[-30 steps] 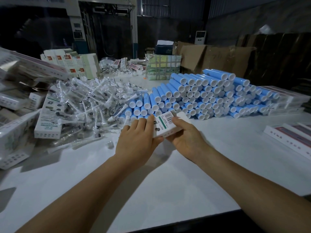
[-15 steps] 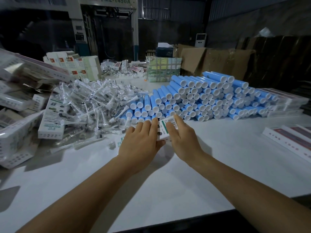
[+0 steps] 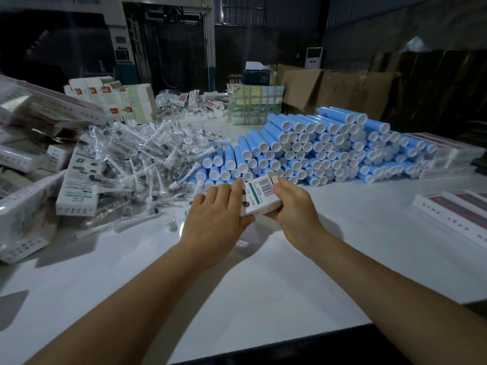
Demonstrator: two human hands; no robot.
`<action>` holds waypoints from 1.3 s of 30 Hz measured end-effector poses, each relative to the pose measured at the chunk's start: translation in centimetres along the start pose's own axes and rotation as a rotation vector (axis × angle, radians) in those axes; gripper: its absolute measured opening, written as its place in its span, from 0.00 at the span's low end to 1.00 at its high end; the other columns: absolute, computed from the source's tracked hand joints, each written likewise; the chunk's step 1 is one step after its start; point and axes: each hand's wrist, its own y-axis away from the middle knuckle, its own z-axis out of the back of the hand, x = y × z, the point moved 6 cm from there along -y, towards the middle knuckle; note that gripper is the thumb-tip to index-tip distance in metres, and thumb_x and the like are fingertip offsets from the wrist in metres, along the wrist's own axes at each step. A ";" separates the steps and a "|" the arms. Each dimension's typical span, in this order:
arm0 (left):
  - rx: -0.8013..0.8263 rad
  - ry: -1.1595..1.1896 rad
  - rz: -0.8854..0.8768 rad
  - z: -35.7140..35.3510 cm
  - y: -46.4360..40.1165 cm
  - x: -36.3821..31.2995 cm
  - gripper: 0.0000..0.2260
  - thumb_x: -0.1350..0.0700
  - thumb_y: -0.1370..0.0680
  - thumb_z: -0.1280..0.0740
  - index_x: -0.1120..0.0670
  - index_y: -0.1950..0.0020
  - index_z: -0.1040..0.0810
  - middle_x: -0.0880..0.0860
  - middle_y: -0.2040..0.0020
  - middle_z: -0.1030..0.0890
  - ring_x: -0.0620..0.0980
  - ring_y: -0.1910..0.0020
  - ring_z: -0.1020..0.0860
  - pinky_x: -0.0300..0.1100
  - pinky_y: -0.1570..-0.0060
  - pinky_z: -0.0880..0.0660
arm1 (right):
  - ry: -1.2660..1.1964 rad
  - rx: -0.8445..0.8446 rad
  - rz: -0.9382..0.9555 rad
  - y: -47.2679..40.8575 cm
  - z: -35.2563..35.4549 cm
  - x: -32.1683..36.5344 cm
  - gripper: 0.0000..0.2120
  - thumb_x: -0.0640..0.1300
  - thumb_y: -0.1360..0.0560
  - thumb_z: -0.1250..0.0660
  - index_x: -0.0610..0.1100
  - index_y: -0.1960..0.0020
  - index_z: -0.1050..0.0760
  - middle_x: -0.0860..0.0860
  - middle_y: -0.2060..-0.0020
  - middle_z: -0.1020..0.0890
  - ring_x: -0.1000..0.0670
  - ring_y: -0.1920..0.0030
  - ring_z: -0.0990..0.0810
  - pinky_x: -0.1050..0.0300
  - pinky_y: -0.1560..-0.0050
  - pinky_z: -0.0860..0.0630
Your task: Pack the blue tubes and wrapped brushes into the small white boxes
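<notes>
Both hands hold one small white box (image 3: 261, 196) with a barcode and a green stripe, just above the white table (image 3: 263, 272). My left hand (image 3: 216, 219) grips its left side, fingers over the top. My right hand (image 3: 295, 206) grips the right side, thumb at the far end. Behind them lies a large stack of blue tubes (image 3: 326, 148) with white caps. A heap of wrapped brushes (image 3: 147, 164) in clear film lies to the left. What is inside the box is hidden.
Small white boxes (image 3: 76, 191) lie by the brush heap, and flat trays (image 3: 23, 206) pile up at the far left. Long white boxes (image 3: 458, 214) sit at the right edge. Stacked cartons (image 3: 255, 106) and cardboard (image 3: 342, 90) stand behind.
The box has come slightly toward me and tilted. My right hand has shifted from lying over the box to gripping its right end.
</notes>
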 end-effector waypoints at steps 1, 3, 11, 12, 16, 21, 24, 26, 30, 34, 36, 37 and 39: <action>0.003 0.000 -0.002 0.1 0.0 0.0 0.32 0.42 0.24 0.43 0.65 0.30 0.32 0.60 0.45 0.22 0.60 0.50 0.23 0.52 0.56 0.26 | -0.005 -0.002 -0.001 0.0 0.1 0.0 0.14 0.40 0.19 0.45 0.43 0.35 0.28 0.43 0.52 0.17 0.46 0.49 0.19 0.47 0.47 0.20; 0.010 -0.002 -0.008 0.1 0.1 0.1 0.31 0.42 0.24 0.42 0.65 0.31 0.31 0.61 0.45 0.22 0.60 0.51 0.23 0.52 0.57 0.26 | -0.023 0.002 -0.004 0.0 0.1 0.1 0.13 0.40 0.19 0.44 0.43 0.41 0.24 0.43 0.52 0.16 0.45 0.48 0.18 0.46 0.47 0.20; -0.005 -0.040 -0.055 0.1 0.1 0.0 0.31 0.43 0.24 0.39 0.65 0.31 0.31 0.60 0.44 0.22 0.60 0.50 0.23 0.52 0.56 0.26 | -0.077 -0.014 -0.019 0.0 0.1 -0.2 0.14 0.38 0.20 0.43 0.50 0.52 0.20 0.47 0.58 0.14 0.49 0.56 0.16 0.46 0.50 0.19; 0.010 -0.042 -0.052 -0.1 0.1 0.0 0.31 0.42 0.23 0.40 0.64 0.28 0.34 0.60 0.41 0.23 0.59 0.47 0.24 0.52 0.53 0.27 | -0.059 -0.040 -0.018 0.0 0.1 -0.3 0.14 0.38 0.20 0.43 0.50 0.51 0.21 0.47 0.58 0.15 0.49 0.55 0.16 0.45 0.50 0.19; 0.043 -0.079 -0.043 -0.5 0.1 -0.1 0.34 0.39 0.22 0.51 0.60 0.23 0.44 0.57 0.34 0.30 0.56 0.39 0.30 0.50 0.45 0.32 | -0.038 -0.097 -0.019 0.0 0.3 -0.5 0.12 0.42 0.20 0.43 0.49 0.53 0.21 0.47 0.61 0.15 0.49 0.58 0.16 0.46 0.53 0.20; 0.033 -0.112 -0.048 -0.7 0.2 -0.4 0.33 0.39 0.22 0.53 0.59 0.23 0.48 0.56 0.32 0.32 0.55 0.39 0.31 0.48 0.44 0.33 | 0.171 -0.081 0.061 0.2 0.2 -0.7 0.14 0.44 0.20 0.43 0.48 0.37 0.26 0.48 0.55 0.17 0.55 0.60 0.17 0.56 0.60 0.21; 0.037 -0.147 -0.048 -0.8 0.2 -0.4 0.33 0.39 0.21 0.56 0.59 0.23 0.51 0.55 0.31 0.34 0.55 0.38 0.32 0.47 0.43 0.34 | 0.320 -0.010 0.141 0.3 -0.3 -0.6 0.18 0.45 0.24 0.43 0.49 0.34 0.29 0.54 0.58 0.18 0.57 0.60 0.17 0.59 0.60 0.21; 0.038 -0.145 -0.040 -0.9 0.2 -0.4 0.33 0.38 0.22 0.56 0.58 0.23 0.51 0.55 0.31 0.34 0.54 0.38 0.32 0.47 0.43 0.34 | 0.330 0.007 0.146 0.4 -0.4 -0.6 0.19 0.46 0.24 0.42 0.48 0.33 0.30 0.57 0.59 0.18 0.59 0.60 0.17 0.63 0.62 0.22; 0.022 -0.106 0.032 -0.9 -0.1 0.1 0.33 0.38 0.21 0.53 0.58 0.23 0.49 0.54 0.33 0.31 0.54 0.37 0.31 0.46 0.44 0.34 | 0.343 -0.111 0.203 0.2 0.4 0.0 0.20 0.42 0.21 0.37 0.48 0.30 0.33 0.55 0.49 0.20 0.58 0.52 0.18 0.65 0.56 0.22; 0.024 -0.093 0.088 -0.8 -0.3 0.6 0.34 0.37 0.23 0.56 0.58 0.23 0.52 0.54 0.32 0.32 0.54 0.36 0.33 0.46 0.44 0.34 | 0.440 -0.256 0.324 1.0 1.1 1.2 0.05 0.43 0.25 0.31 0.50 0.55 0.27 0.51 0.53 0.20 0.56 0.55 0.21 0.71 0.62 0.26; 0.021 -0.093 0.092 -0.9 -0.3 0.6 0.34 0.37 0.22 0.56 0.57 0.23 0.52 0.54 0.32 0.33 0.54 0.36 0.33 0.46 0.44 0.34 | 0.485 -0.272 0.368 1.2 0.9 1.5 0.07 0.42 0.25 0.31 0.51 0.58 0.27 0.51 0.56 0.20 0.59 0.59 0.21 0.73 0.64 0.28; 0.018 -0.093 0.095 -1.0 -0.2 0.5 0.34 0.37 0.22 0.56 0.57 0.23 0.53 0.54 0.32 0.33 0.54 0.36 0.33 0.46 0.44 0.34 | 0.497 -0.278 0.392 1.4 0.7 1.6 0.08 0.42 0.25 0.31 0.51 0.60 0.27 0.51 0.57 0.20 0.61 0.60 0.22 0.73 0.64 0.28; 0.011 -0.099 0.099 -0.9 -0.2 0.4 0.34 0.38 0.23 0.57 0.58 0.23 0.53 0.54 0.32 0.33 0.54 0.36 0.33 0.46 0.44 0.34 | 0.535 -0.283 0.456 1.7 0.5 1.8 0.10 0.40 0.25 0.31 0.50 0.61 0.27 0.52 0.58 0.22 0.62 0.60 0.22 0.73 0.63 0.28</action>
